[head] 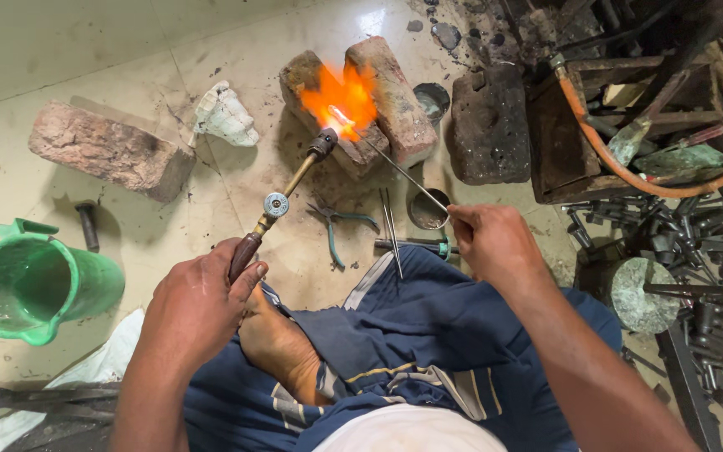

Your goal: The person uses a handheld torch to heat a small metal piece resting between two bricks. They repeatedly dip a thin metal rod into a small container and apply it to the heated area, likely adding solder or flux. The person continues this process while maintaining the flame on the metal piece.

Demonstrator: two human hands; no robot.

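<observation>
- Hands are working apart, one on each side of the knees, above blue cloth (428, 326).
- Left hand (198, 305) is gripping the dark handle of a torch (282, 197), fingers closed tight around it.
- Torch is pointing up and away, its tip just beside the flame (338, 99).
- Flame is burning orange between two bricks (395, 96) that are leaning together on the floor (211, 33).
- Right hand (491, 243) is pinching a thin rod (403, 173), fingers closed on its near end.
- Rod is reaching slantwise into the flame, its far end near the torch tip.
- Small metal cup (427, 211) is standing just beside the right hand.
- Pliers (336, 230) are lying on the floor between the hands.
- Green jug (35, 285) is lying at the left, well apart from the fire.
- Orange hose (621, 163) is curving across a dark box at the right.
</observation>
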